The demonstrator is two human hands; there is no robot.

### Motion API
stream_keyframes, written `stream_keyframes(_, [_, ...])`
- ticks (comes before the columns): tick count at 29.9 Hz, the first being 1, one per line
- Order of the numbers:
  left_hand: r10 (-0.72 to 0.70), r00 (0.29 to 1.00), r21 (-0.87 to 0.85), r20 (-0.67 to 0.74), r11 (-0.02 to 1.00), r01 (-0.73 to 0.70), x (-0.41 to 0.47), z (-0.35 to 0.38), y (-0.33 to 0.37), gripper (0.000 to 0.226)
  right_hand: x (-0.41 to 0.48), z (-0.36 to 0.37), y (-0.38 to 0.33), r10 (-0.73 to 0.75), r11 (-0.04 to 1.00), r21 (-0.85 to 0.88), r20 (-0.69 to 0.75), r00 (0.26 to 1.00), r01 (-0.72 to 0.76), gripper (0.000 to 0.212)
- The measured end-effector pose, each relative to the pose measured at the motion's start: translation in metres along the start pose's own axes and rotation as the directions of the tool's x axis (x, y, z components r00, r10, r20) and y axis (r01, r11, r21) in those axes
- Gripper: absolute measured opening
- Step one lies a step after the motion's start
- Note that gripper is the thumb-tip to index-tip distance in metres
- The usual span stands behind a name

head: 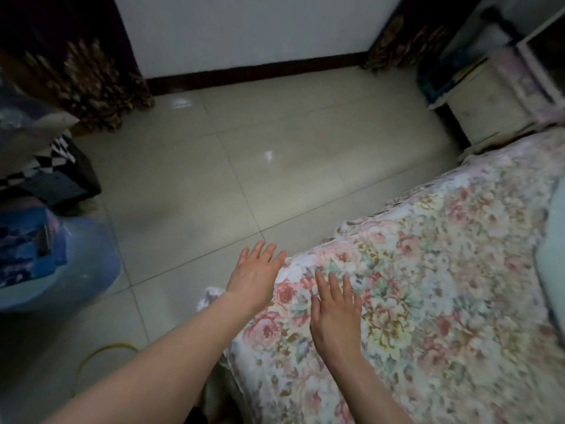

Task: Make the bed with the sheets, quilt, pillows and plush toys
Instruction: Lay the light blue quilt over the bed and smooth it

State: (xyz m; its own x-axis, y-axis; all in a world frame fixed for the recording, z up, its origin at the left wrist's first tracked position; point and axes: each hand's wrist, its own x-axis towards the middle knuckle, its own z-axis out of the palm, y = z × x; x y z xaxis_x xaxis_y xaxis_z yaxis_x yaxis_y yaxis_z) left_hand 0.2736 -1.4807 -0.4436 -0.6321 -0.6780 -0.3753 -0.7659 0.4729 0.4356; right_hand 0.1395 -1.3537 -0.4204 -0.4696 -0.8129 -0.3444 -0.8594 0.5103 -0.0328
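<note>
**Floral quilt spread flat, lower right of the frame**

A floral quilt (443,286), printed with pink roses and pale green leaves on a white ground, is seen laid out smooth from the lower centre to the right edge. Its near corner is draped downward at lower centre, where a white frilled hem is shown. A pale mint fabric (552,270), its kind not discernible, is laid upon it at the far right.

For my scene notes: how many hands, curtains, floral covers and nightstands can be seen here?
Hands: 2 (left hand, right hand)
Curtains: 2 (left curtain, right curtain)
Floral cover: 1
Nightstand: 1
Total: 6
</note>
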Motion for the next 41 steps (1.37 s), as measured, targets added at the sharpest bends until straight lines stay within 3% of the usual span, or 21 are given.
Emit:
stream_keyframes(6, [0.115, 0.993, 0.133, 0.037, 0.984, -0.119, -0.001, -0.044, 0.083, 0.074, -0.012, -0.051, 0.047, 0.125, 0.991, 0.062, -0.078, 0.989, -0.121, 0.073])
stream_keyframes(12, [0.288, 0.949, 0.252, 0.130, 0.916, -0.312, 0.005, -0.064, 0.176, 0.080, -0.041, -0.090, 0.113, 0.357, 0.928, 0.148, -0.080, 0.931, -0.343, 0.066])
stream_keyframes(16, [0.513, 0.841, 0.311, 0.171, 0.782, -0.540, 0.027, -0.063, 0.229, 0.078, -0.053, -0.110, 0.145, 0.516, 0.848, 0.217, -0.133, 0.846, -0.483, 0.067])
stream_keyframes(21, [0.717, 0.601, 0.370, 0.353, 0.484, -0.793, 0.071, -0.076, 0.271, 0.076, -0.065, -0.131, 0.143, 0.802, 0.584, 0.329, -0.096, 0.589, -0.742, 0.055])
stream_keyframes(23, [0.734, 0.561, 0.383, 0.381, 0.427, -0.819, 0.076, -0.086, 0.274, 0.075, -0.065, -0.137, 0.126, 0.845, 0.519, 0.375, -0.088, 0.528, -0.768, 0.055])
stream_keyframes(26, [0.794, 0.416, 0.409, 0.443, 0.234, -0.882, 0.083, -0.095, 0.285, 0.073, -0.066, -0.143, 0.095, 0.924, 0.357, 0.461, -0.049, 0.378, -0.812, 0.055])
stream_keyframes(27, [0.791, 0.423, 0.425, 0.441, 0.231, -0.875, 0.090, -0.100, 0.282, 0.073, -0.057, -0.144, 0.089, 0.920, 0.360, 0.477, -0.041, 0.389, -0.802, 0.055])
stream_keyframes(28, [0.800, 0.345, 0.410, 0.490, 0.138, -0.902, 0.081, -0.097, 0.293, 0.073, -0.072, -0.141, 0.077, 0.954, 0.262, 0.495, -0.002, 0.301, -0.828, 0.055])
stream_keyframes(31, [0.804, 0.314, 0.414, 0.504, 0.094, -0.905, 0.083, -0.098, 0.300, 0.072, -0.073, -0.139, 0.066, 0.962, 0.222, 0.505, 0.027, 0.272, -0.834, 0.055])
stream_keyframes(36, [0.815, 0.199, 0.422, 0.544, -0.061, -0.905, 0.082, -0.089, 0.323, 0.072, -0.078, -0.150, 0.073, 0.987, 0.091, 0.558, 0.057, 0.147, -0.825, 0.054])
stream_keyframes(37, [0.816, 0.204, 0.431, 0.540, -0.060, -0.901, 0.083, -0.088, 0.322, 0.072, -0.076, -0.151, 0.073, 0.986, 0.100, 0.560, 0.054, 0.156, -0.822, 0.054])
stream_keyframes(41, [0.796, 0.014, 0.333, 0.605, -0.237, -0.912, 0.100, -0.084, 0.332, 0.073, -0.058, -0.156, 0.055, 0.997, -0.022, 0.544, 0.076, 0.023, -0.839, 0.055])
